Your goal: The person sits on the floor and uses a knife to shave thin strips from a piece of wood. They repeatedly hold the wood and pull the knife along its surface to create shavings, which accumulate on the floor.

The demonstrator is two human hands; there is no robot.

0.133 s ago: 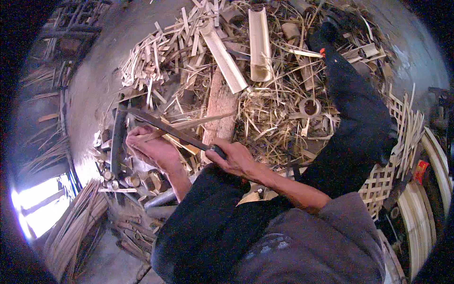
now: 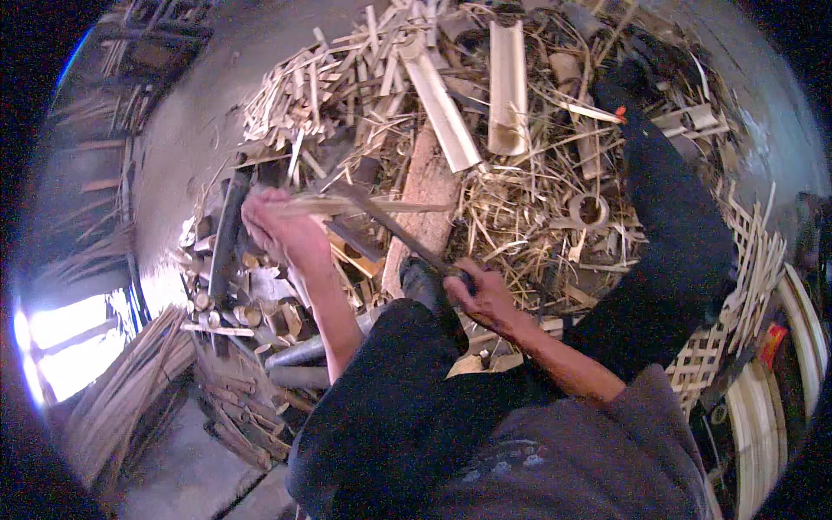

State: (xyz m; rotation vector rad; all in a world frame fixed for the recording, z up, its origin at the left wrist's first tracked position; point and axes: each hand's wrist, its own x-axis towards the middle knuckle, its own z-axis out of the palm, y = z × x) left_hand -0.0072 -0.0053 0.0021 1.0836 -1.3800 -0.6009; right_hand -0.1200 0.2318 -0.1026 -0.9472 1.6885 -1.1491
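My left hand is closed around one end of some thin bamboo strips, which point to the right over a reddish wooden block. How many strips there are is hard to tell. In my right hand is the handle of a long, dark-bladed knife. Its blade slants up to the left and crosses the strips a short way from my left hand; whether it touches them I cannot tell. The blade's far end is blurred.
Two split bamboo halves lie beyond the block. A heap of short slats is at the far left, with shavings to the right. A woven bamboo lattice stands by my right leg; cut bamboo pieces lie near my left arm.
My right hand has drawn the knife to the right, away from my left hand, and its blade now slants more steeply. My left hand keeps its grip on the strips. The whole view has shifted slightly.
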